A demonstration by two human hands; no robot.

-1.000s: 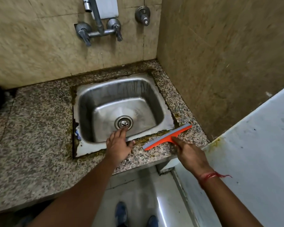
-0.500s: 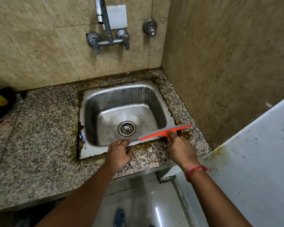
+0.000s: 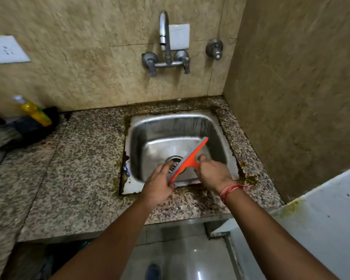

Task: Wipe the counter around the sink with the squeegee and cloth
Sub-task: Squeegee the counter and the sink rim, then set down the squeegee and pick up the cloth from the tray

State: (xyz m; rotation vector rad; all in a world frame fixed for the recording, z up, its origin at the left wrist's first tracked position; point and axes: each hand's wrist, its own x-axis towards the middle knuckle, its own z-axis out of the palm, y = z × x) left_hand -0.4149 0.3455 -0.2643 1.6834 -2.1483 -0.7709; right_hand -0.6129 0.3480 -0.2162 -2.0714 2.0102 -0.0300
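My right hand [image 3: 214,173] grips the handle of the orange squeegee [image 3: 190,158] and holds it raised and tilted over the front of the steel sink [image 3: 131,185]. Its grey blade runs from upper right down to lower left. My left hand [image 3: 159,183] is at the blade's lower end with fingers straight, touching it; the thumb sits just below that end. The speckled granite counter [image 3: 79,168] surrounds the sink, with brown grime along the sink's front and right edges. A dark cloth [image 3: 28,130] lies bunched at the counter's far left.
A yellow bottle [image 3: 35,113] leans on the dark cloth. The tap [image 3: 166,39] and a valve [image 3: 215,49] stick out of the back wall above the sink. A tiled side wall closes the right, and a white panel [image 3: 321,219] stands at lower right. A wall socket [image 3: 6,49] is upper left.
My right hand has lifted the squeegee off the front counter strip and swung it over the sink. My left hand left the counter edge and rose to the blade's lower end.
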